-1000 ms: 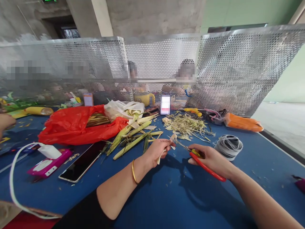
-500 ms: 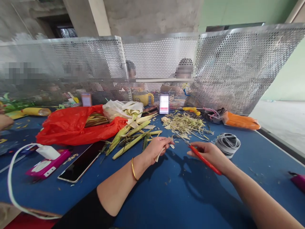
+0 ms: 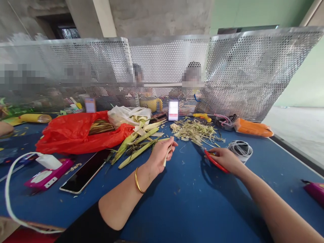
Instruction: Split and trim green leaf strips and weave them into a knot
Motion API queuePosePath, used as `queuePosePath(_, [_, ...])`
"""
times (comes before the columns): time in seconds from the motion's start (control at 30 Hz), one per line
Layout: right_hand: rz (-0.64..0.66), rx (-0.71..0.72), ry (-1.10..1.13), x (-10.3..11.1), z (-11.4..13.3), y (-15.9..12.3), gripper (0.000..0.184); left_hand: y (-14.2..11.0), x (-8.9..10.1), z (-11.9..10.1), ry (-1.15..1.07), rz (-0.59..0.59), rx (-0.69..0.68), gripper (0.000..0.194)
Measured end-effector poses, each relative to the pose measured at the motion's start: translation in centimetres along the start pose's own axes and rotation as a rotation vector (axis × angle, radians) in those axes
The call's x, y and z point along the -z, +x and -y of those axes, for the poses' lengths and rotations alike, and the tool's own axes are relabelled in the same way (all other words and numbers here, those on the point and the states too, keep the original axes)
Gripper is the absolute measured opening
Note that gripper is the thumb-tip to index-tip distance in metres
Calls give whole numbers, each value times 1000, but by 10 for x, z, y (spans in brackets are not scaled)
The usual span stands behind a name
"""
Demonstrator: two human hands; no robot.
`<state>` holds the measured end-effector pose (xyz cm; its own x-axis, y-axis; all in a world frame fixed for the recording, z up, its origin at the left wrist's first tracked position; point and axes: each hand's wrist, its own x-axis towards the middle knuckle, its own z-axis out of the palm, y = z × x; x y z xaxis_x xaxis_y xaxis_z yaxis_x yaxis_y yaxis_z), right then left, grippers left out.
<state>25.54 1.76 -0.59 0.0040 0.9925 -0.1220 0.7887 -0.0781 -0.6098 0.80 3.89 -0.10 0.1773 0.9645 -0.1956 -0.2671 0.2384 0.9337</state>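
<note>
My left hand (image 3: 162, 153) is closed on a short pale leaf strip (image 3: 167, 152), held upright just above the blue table (image 3: 192, 209). A gold bangle (image 3: 138, 180) sits on that wrist. My right hand (image 3: 225, 158) grips red-handled scissors (image 3: 215, 161), blades pointing toward a heap of leaf trimmings (image 3: 196, 131). Green leaf stalks (image 3: 138, 143) lie just left of my left hand.
A red plastic bag (image 3: 76, 133), a white bag (image 3: 128, 114), a black phone (image 3: 84, 170), a pink power bank (image 3: 45, 175) with white cable lie at left. A coil of grey cord (image 3: 240, 149) and an orange packet (image 3: 253, 128) sit right. People sit behind a perforated metal screen (image 3: 164, 64).
Both hands have moved apart and slightly away from me. The scissors have drawn back from the strip toward the trimmings. The strip now stands upright in my left hand.
</note>
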Motion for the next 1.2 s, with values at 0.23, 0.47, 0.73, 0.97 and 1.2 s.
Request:
queuePosePath(0.23, [489,34,357,2,18,-19,43,2,0,2,-12,-15,34,33])
queuePosePath(0.47, [34,-74,322,-9,7,1,42,-1,-5,12,52,10,91,35])
queuePosePath(0.73, [9,175,-252,-5,10,-11,41,0,-5,17,107,14,63,46])
queuePosePath(0.97, [-74,289,-694,-15,15,-19,33,-11,-14,21,179,126,15,46])
queuePosePath(1.2, [-33,337,433,-26,38,-30,35,-17,-18,26,498,182,-118,46])
